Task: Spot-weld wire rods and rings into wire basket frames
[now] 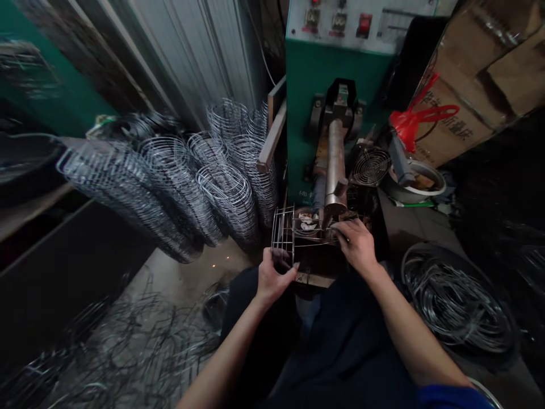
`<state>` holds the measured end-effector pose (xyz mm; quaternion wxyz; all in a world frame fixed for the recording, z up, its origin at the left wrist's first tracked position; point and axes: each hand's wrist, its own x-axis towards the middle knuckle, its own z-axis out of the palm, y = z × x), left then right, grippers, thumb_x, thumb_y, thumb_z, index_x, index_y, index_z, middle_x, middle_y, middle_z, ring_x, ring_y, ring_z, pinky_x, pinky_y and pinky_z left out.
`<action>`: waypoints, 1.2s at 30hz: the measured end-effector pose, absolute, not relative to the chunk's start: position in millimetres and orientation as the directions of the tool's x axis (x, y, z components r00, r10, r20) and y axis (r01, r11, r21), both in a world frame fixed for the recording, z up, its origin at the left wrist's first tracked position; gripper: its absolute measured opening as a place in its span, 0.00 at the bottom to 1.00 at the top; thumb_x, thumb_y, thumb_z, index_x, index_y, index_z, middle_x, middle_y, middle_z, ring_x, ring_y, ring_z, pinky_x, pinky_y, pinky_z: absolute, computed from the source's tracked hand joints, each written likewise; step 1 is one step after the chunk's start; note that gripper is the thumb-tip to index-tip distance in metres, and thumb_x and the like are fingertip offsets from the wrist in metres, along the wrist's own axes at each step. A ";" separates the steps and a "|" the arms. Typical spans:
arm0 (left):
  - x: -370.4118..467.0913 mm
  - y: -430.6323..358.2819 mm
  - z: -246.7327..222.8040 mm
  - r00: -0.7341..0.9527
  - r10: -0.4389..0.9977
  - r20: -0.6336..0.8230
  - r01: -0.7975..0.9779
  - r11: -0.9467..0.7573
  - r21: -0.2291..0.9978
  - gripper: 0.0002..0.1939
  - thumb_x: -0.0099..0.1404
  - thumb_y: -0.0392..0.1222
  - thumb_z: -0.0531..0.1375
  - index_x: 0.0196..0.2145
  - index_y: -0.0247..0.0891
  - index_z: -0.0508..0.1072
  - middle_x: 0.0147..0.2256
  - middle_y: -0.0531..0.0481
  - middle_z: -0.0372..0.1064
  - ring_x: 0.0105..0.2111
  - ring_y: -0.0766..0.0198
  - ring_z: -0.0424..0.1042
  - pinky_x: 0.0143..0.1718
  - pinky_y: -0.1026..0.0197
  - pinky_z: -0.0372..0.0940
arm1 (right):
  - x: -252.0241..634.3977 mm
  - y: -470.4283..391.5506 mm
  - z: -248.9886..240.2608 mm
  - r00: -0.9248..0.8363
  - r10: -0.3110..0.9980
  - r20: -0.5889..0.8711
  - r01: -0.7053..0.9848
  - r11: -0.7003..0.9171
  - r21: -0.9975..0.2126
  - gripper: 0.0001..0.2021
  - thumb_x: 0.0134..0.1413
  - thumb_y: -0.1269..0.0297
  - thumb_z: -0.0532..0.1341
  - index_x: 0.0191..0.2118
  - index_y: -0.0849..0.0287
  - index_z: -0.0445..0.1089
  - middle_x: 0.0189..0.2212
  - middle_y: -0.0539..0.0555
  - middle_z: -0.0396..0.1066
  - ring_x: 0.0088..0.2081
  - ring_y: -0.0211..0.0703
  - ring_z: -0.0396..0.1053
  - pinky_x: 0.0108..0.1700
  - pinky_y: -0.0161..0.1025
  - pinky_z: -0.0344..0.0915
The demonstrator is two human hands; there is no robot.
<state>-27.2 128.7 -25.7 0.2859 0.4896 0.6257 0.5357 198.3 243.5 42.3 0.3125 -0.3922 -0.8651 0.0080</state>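
Note:
A small wire basket frame [293, 230] of thin metal rods lies sideways under the metal arm [335, 165] of a green spot welder [310, 85]. My left hand [275, 279] grips its left end, thumb and fingers closed round the wires. At the right end, close to the welder's lower tip, the fingers of my right hand [358, 243] are pinched on the frame's wire; the fingertips are partly hidden. Behind the frame sits a round dish [305, 220] with pale scraps in it.
Tall stacks of bent wire rings [230, 196] stand on the left. Loose wire pieces [145, 335] litter the floor, where two small glowing specks show. To the right are a coil of wire [457, 301], a metal bowl [438, 184], a red plastic bag [404, 128] and cardboard boxes [464, 108].

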 end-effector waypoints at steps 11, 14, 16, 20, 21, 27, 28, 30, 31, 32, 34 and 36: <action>-23.3 116.0 -24.5 -0.442 0.853 0.278 0.435 -0.067 0.898 0.39 0.54 0.43 0.70 0.59 0.39 0.58 0.41 0.47 0.71 0.34 0.62 0.75 0.42 0.57 0.71 | 236.6 209.6 44.3 -0.238 0.834 0.499 0.623 0.525 -0.580 0.11 0.65 0.60 0.58 0.46 0.55 0.75 0.41 0.56 0.77 0.42 0.47 0.74 0.46 0.44 0.70; -26.6 86.8 -1.7 -0.439 0.891 0.115 0.261 0.003 0.965 0.39 0.53 0.45 0.70 0.59 0.39 0.61 0.41 0.48 0.71 0.32 0.64 0.74 0.37 0.60 0.71 | 278.3 190.2 26.4 -0.187 0.881 0.434 0.686 0.433 -0.585 0.13 0.64 0.57 0.58 0.43 0.56 0.76 0.41 0.56 0.78 0.42 0.48 0.75 0.46 0.43 0.70; -34.2 64.3 12.9 -0.349 0.932 -0.102 0.024 0.118 0.993 0.37 0.53 0.48 0.71 0.57 0.38 0.64 0.40 0.48 0.70 0.31 0.64 0.73 0.31 0.63 0.70 | 308.8 177.3 11.4 -0.142 0.927 0.346 0.742 0.331 -0.583 0.15 0.63 0.54 0.57 0.42 0.57 0.76 0.39 0.56 0.78 0.40 0.49 0.76 0.44 0.42 0.69; -45.9 28.4 19.4 0.108 0.867 -0.487 -0.234 0.498 0.835 0.27 0.56 0.57 0.68 0.44 0.31 0.72 0.35 0.45 0.72 0.25 0.66 0.73 0.23 0.66 0.65 | 351.1 154.5 -11.8 -0.116 0.986 0.119 0.783 0.164 -0.599 0.18 0.61 0.50 0.56 0.42 0.56 0.76 0.39 0.56 0.79 0.40 0.50 0.76 0.42 0.41 0.69; -45.8 22.2 15.3 0.193 0.818 -0.541 -0.243 0.574 0.782 0.28 0.57 0.60 0.67 0.41 0.31 0.73 0.35 0.44 0.73 0.23 0.66 0.73 0.21 0.67 0.63 | 354.0 149.9 -15.5 -0.154 0.986 0.058 0.778 0.158 -0.608 0.19 0.61 0.49 0.56 0.43 0.56 0.77 0.40 0.56 0.79 0.41 0.50 0.76 0.44 0.41 0.69; -42.6 -4.6 -20.1 0.265 0.741 -0.617 -0.348 0.670 0.656 0.32 0.60 0.66 0.61 0.45 0.32 0.68 0.32 0.40 0.76 0.18 0.64 0.71 0.17 0.67 0.59 | 301.3 119.1 -33.7 -0.457 0.844 -0.279 0.762 0.210 -0.613 0.21 0.60 0.48 0.57 0.49 0.53 0.77 0.49 0.57 0.77 0.51 0.57 0.74 0.53 0.48 0.67; -44.4 -9.3 -23.4 0.259 0.754 -0.604 -0.371 0.655 0.658 0.31 0.61 0.65 0.61 0.45 0.32 0.68 0.31 0.41 0.76 0.17 0.65 0.69 0.18 0.66 0.61 | 286.2 111.7 -38.5 -0.529 0.788 -0.315 0.714 0.212 -0.667 0.22 0.60 0.47 0.57 0.51 0.53 0.76 0.49 0.57 0.76 0.51 0.56 0.73 0.54 0.47 0.67; -49.5 -19.4 -27.2 0.243 0.781 -0.575 -0.432 0.618 0.657 0.29 0.62 0.62 0.62 0.45 0.31 0.69 0.30 0.42 0.76 0.17 0.67 0.68 0.19 0.65 0.63 | 258.2 95.6 -50.9 -0.645 0.677 -0.355 0.602 0.163 -0.782 0.24 0.59 0.45 0.57 0.52 0.54 0.75 0.48 0.58 0.77 0.51 0.55 0.73 0.53 0.46 0.67; -52.1 -24.3 -28.0 0.243 0.796 -0.554 -0.475 0.596 0.648 0.30 0.61 0.62 0.62 0.46 0.31 0.69 0.31 0.42 0.76 0.19 0.66 0.70 0.21 0.65 0.64 | 246.7 87.4 -57.8 -0.662 0.647 -0.378 0.566 0.101 -0.818 0.26 0.57 0.43 0.57 0.51 0.56 0.76 0.45 0.59 0.77 0.48 0.54 0.75 0.50 0.45 0.69; -54.4 -28.8 -28.3 0.248 0.814 -0.525 -0.526 0.569 0.632 0.31 0.61 0.63 0.63 0.47 0.31 0.69 0.34 0.40 0.76 0.21 0.64 0.72 0.23 0.65 0.65 | 237.5 79.4 -64.3 -0.648 0.639 -0.414 0.547 0.013 -0.837 0.28 0.56 0.41 0.57 0.50 0.58 0.76 0.41 0.60 0.78 0.43 0.53 0.76 0.44 0.44 0.71; -57.2 -35.5 -27.9 0.261 0.856 -0.447 -0.637 0.500 0.587 0.34 0.61 0.64 0.62 0.50 0.30 0.69 0.40 0.37 0.76 0.30 0.60 0.77 0.30 0.63 0.68 | 225.9 64.2 -74.3 -0.579 0.642 -0.503 0.500 -0.208 -0.841 0.32 0.52 0.37 0.57 0.48 0.61 0.75 0.31 0.59 0.77 0.30 0.49 0.75 0.31 0.40 0.69; -56.4 -38.1 -26.6 0.259 0.896 -0.362 -0.726 0.427 0.538 0.36 0.62 0.65 0.61 0.53 0.29 0.68 0.45 0.34 0.74 0.39 0.55 0.78 0.38 0.60 0.70 | 222.0 49.9 -78.2 -0.517 0.646 -0.562 0.383 -0.413 -0.826 0.33 0.49 0.35 0.59 0.48 0.62 0.73 0.25 0.54 0.73 0.21 0.41 0.69 0.22 0.35 0.63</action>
